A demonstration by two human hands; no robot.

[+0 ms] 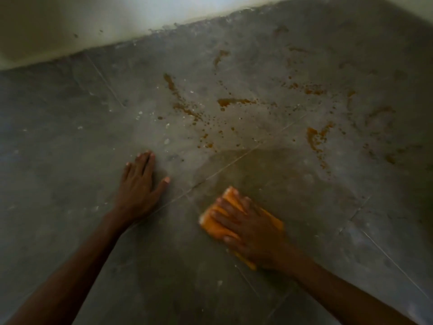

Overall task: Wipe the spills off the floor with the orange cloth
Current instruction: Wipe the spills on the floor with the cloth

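My right hand [250, 233] presses flat on the folded orange cloth [212, 225], which lies on the grey tiled floor [70, 148] near the centre of the view. My left hand [138, 184] rests palm down on the floor to the left of the cloth, fingers spread, holding nothing. Brown-orange spills [185, 106] streak and speckle the tiles beyond both hands, with more patches to the right [315, 137] and farther back [220, 56]. A darker damp smear [257, 170] spreads on the floor just beyond the cloth.
A pale wall [93, 22] runs along the far edge of the floor, with rough dark marks at its base. Tile joints cross the floor diagonally. White specks dot the tiles.
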